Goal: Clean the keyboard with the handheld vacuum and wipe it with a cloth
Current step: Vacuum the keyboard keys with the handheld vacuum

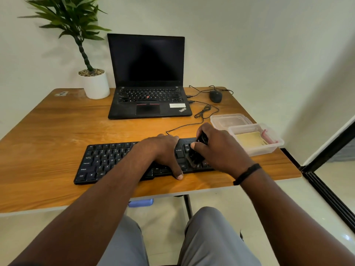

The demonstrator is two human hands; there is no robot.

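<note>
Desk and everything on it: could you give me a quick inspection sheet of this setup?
Surface: wooden table, scuffed near the far left corner.
Job's things: black keyboard at the front edge; handheld vacuum, brush end down on the keys at the right; yellow cloth inside a clear tub.
Clutter: open laptop with dark screen, potted plant, mouse, clear lid.
Grippers: left hand flat on the keyboard; right hand gripping the vacuum.
Cables: thin black cables run loosely from the laptop's right side to the mouse and keyboard.
Surroundings: pale wall, tiled floor, dark door track at right.
</note>
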